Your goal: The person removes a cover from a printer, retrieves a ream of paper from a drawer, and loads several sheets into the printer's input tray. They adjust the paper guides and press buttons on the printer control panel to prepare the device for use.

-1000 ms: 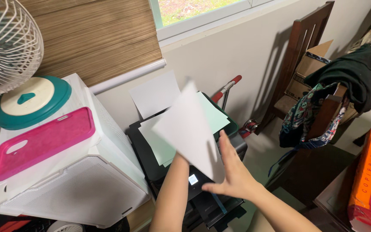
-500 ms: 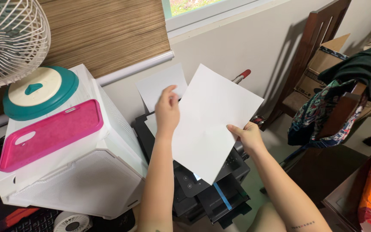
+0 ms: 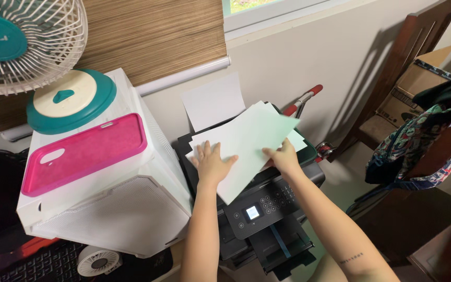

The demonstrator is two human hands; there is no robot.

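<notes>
1. Resting flat on top of the black printer (image 3: 267,209), a sheet of paper (image 3: 249,143) lies over a few other sheets.
2. Left hand (image 3: 212,164) presses on the paper, fingers spread wide and flat.
3. Right hand (image 3: 283,156) holds the paper's right side, fingers loosely curled on it.
4. White box (image 3: 105,209) with a pink phone case (image 3: 84,154) stands just beside the printer.
</notes>
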